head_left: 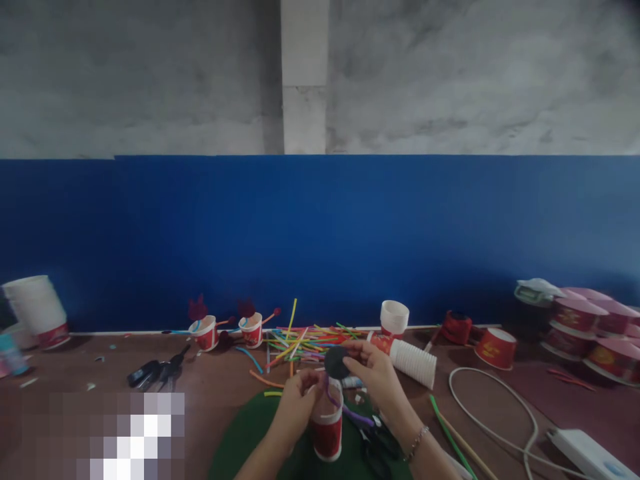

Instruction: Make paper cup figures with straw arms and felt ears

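Evidently the red-and-white paper cup (329,437) at the middle of the work carries some print, but it is too small to read. It stands upright on a smooth dark green mat (233,447) with a curved edge, laid over the brown tabletop (215,377). The right hand (367,367), a chain bracelet (417,443) on its wrist, holds a flat, dark round disc (336,362) between thumb and fingers, above the cup's rim towards 12 o'clock. The left hand (303,397) has its fingers drawn into a narrow pinch beside the rim at 11 o'clock, next to a bendy purple strip (359,418); I cannot tell whether it grips strip or cup. Black-handled scissors (377,450) lie at 3 to 4 o'clock from the cup.

Beyond, at 11 to 12 o'clock, thin coloured strips (300,347) lie in a loose pile. Two small paper cups (251,331) with coloured arms stand at 10 to 11 o'clock. A nested stack of ribbed white cups (414,363) lies on its side at 2 o'clock; farther that way an upturned red cup (495,349) bears yellowish marks, unreadable. Red tubs (580,317) with pink tops are piled between 2 and 3 o'clock, and a white cable (533,427) loops at 3 o'clock
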{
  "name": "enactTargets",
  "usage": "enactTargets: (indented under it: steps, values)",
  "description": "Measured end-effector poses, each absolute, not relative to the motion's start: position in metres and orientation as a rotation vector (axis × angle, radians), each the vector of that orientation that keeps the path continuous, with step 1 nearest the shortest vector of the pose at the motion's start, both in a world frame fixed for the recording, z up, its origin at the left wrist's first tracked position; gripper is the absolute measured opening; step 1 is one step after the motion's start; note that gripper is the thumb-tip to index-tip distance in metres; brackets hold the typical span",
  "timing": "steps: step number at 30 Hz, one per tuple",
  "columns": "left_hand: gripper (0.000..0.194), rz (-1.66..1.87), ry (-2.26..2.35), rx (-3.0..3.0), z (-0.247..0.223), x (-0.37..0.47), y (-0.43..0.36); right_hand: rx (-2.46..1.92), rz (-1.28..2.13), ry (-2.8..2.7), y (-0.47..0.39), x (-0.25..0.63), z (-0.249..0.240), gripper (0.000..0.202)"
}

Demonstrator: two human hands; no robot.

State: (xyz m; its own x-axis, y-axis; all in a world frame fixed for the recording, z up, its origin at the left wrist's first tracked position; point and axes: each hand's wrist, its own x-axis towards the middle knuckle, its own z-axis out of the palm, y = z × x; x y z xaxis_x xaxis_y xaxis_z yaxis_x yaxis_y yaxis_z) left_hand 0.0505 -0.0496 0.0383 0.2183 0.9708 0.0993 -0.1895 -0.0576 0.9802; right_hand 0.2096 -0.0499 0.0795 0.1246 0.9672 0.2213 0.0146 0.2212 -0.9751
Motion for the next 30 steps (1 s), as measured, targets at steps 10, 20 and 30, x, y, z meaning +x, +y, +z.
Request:
enactTargets:
  steps: [10,20,30]
  values:
    - [0.045,1.205,0.775,1.148,0.016,0.052,-0.037,-1.144,1.151,-1.129,-0.052,0.187,0.069,0.021]
    - [0.035,1.213,0.74,1.123,0.021,0.053,-0.038,-1.138,1.16,-1.182,-0.043,0.189,0.058,0.023]
    - [0.043,1.215,0.805,1.081,0.03,0.051,-0.047,-1.149,1.138,-1.228,-0.041,0.19,0.056,0.024]
